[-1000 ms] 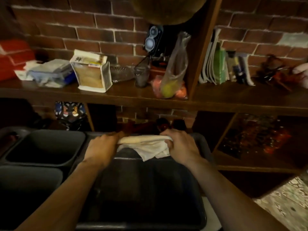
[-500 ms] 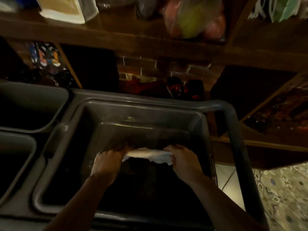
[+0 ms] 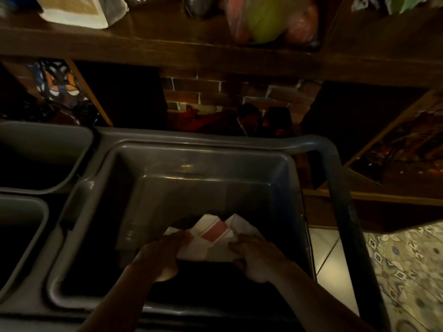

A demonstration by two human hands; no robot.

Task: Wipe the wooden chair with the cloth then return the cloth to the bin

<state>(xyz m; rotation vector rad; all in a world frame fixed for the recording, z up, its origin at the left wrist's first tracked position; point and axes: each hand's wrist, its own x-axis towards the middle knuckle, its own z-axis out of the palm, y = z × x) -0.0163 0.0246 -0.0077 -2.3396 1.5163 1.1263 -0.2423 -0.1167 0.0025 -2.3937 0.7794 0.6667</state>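
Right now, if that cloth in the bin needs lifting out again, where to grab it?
Grip the cloth at its two far corners, which peak up free beyond both hands. Come straight down from above: it lies folded flat low in the bin, whose walls block any side approach. The near edge is covered by the left hand and right hand.

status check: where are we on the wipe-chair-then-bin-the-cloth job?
Final step. No chair is in view, so the wiping can't be confirmed. The cloth is down inside the grey bin, apparently on its floor, with the left hand and right hand resting on its edges. Left: let go and pull both hands out.
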